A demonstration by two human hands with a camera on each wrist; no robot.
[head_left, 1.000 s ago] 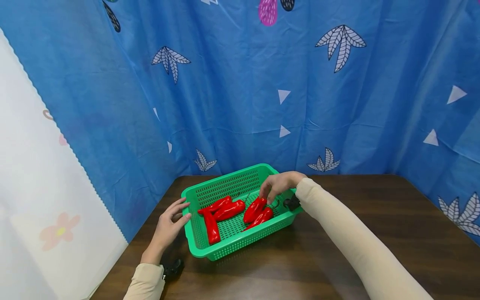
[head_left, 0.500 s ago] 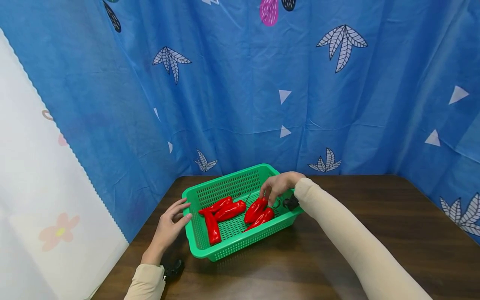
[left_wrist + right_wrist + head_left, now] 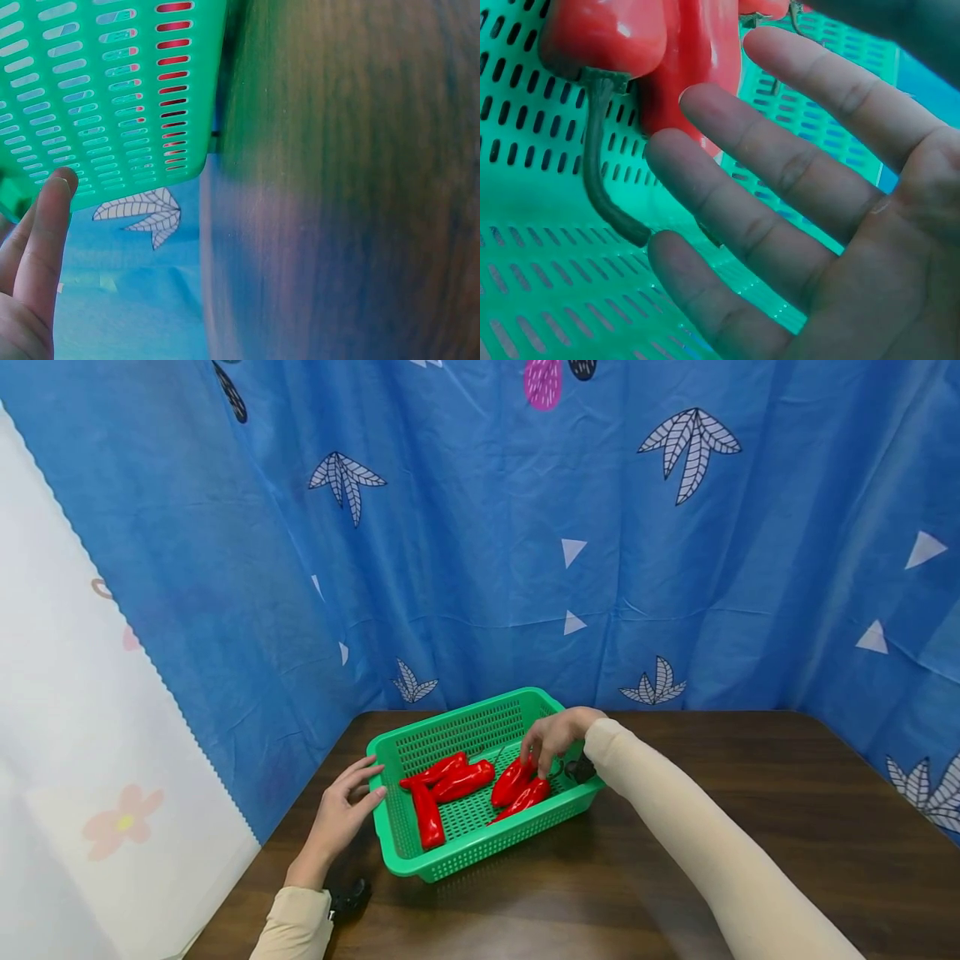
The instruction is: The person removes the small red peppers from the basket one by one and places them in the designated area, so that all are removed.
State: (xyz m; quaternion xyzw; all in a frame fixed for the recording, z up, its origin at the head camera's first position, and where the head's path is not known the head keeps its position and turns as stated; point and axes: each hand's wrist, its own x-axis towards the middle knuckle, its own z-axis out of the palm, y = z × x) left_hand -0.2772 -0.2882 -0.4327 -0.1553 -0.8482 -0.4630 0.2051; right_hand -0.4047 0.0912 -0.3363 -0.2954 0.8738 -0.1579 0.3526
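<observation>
Several long red peppers (image 3: 463, 781) lie in a green perforated basket (image 3: 495, 838). My left hand (image 3: 337, 808) rests at the basket's left end, thumb and fingertips at the rim. In the left wrist view its straight fingers (image 3: 46, 240) touch the outside of the slotted wall. My right hand (image 3: 558, 738) reaches down inside the right end. Its thumb overlaps the stem end of the front pepper (image 3: 527, 798), and its fingers are over the pepper behind (image 3: 512, 783). The right wrist view shows the fingers (image 3: 742, 150) extended beside both peppers, near a curved green stem (image 3: 596, 165).
The basket stands at an angle on a dark wooden table (image 3: 585, 893). A blue patterned curtain (image 3: 480, 543) hangs behind, and a white cloth (image 3: 112, 735) at the left. Black wrist devices (image 3: 349, 900) are on both wrists.
My right hand has dipped slightly toward the front pepper, its thumb now overlapping that pepper's stem end. The head view has shifted a little. My left hand stays at the rim.
</observation>
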